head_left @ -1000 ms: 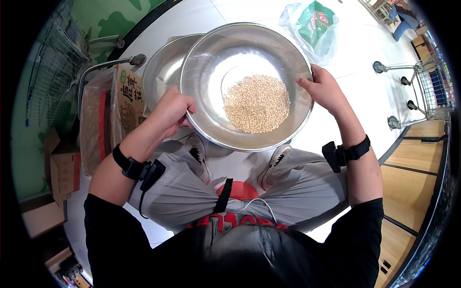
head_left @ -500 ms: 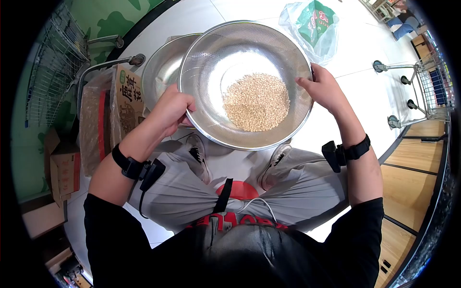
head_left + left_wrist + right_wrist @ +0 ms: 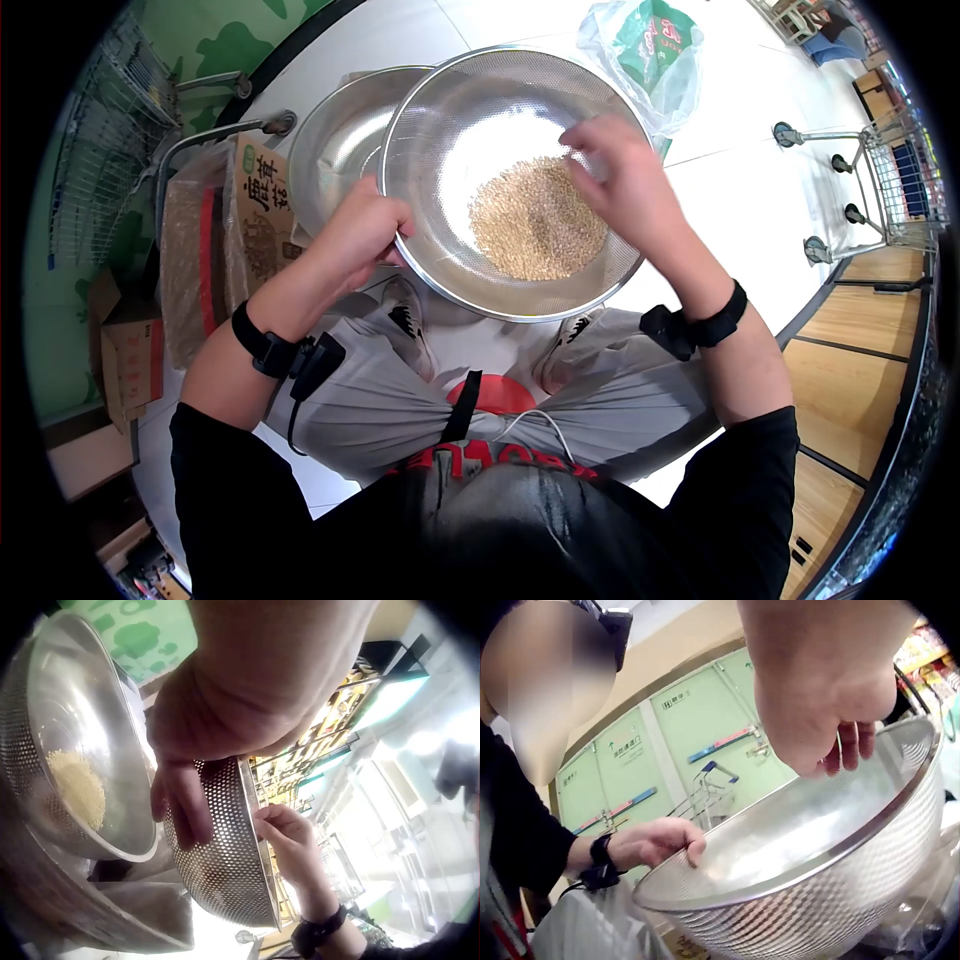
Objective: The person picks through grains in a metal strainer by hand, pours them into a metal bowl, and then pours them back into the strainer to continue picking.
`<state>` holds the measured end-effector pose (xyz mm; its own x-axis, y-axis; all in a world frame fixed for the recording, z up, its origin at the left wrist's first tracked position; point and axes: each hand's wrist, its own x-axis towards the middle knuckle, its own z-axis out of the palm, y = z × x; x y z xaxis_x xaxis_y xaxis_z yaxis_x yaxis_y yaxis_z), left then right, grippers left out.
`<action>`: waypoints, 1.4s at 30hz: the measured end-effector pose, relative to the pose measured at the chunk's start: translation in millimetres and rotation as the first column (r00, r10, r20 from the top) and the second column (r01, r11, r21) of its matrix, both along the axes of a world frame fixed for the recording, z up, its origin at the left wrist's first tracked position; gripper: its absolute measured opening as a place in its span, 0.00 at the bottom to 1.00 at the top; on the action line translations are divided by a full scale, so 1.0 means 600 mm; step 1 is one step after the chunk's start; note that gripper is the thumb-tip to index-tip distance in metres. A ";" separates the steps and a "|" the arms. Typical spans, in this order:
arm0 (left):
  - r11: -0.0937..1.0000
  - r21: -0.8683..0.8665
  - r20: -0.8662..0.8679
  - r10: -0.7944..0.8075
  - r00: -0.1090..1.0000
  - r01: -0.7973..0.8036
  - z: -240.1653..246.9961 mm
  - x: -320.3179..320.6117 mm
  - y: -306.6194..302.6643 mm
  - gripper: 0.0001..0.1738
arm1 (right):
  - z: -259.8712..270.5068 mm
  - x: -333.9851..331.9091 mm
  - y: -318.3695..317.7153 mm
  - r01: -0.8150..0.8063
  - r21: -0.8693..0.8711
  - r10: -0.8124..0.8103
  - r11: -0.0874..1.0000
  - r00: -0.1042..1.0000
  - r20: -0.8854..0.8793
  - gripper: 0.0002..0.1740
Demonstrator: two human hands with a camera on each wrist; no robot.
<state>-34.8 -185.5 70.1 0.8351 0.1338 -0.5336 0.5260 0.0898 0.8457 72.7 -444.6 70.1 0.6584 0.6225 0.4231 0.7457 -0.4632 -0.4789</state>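
A metal mesh strainer (image 3: 430,110) holds a pile of pale tan grains (image 3: 530,225) in its lower right part. My left hand (image 3: 362,228) grips its rim on the left, thumb on top; in the left wrist view the left fingers (image 3: 196,810) lie against the perforated outside. The right hand (image 3: 630,180) is over the right side of the bowl, slightly blurred, thumb apart from the bent fingers, nothing visible in it. Its fingers hang loosely inside the rim in the right wrist view. Partly behind the strainer stands a second metal bowl (image 3: 325,145).
In the left wrist view the second bowl (image 3: 142,761) has grains in it. A cardboard box (image 3: 262,215) in clear plastic stands at left, and a clear bag with green print (image 3: 655,50) lies beyond the strainer. Shopping carts (image 3: 880,190) stand at both sides.
My right hand has let go of the strainer's right rim and moved left, over the bowl. The left hand keeps its grip at the left rim.
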 end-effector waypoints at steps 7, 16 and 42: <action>0.999 0.029 -0.069 -0.036 0.997 0.038 -0.003 0.001 -0.022 0.29 | -0.053 0.001 0.027 -0.099 -0.156 0.048 0.983 0.953 -0.300 0.05; 0.994 -0.006 -0.088 -0.110 0.990 0.110 0.012 0.005 -0.036 0.30 | -0.070 0.008 0.030 -0.189 -0.220 0.100 0.957 0.927 -0.362 0.07; 0.987 -0.052 -0.050 -0.153 0.987 0.150 0.004 0.010 -0.049 0.34 | -0.082 0.004 0.029 -0.193 -0.262 0.078 0.946 0.917 -0.391 0.04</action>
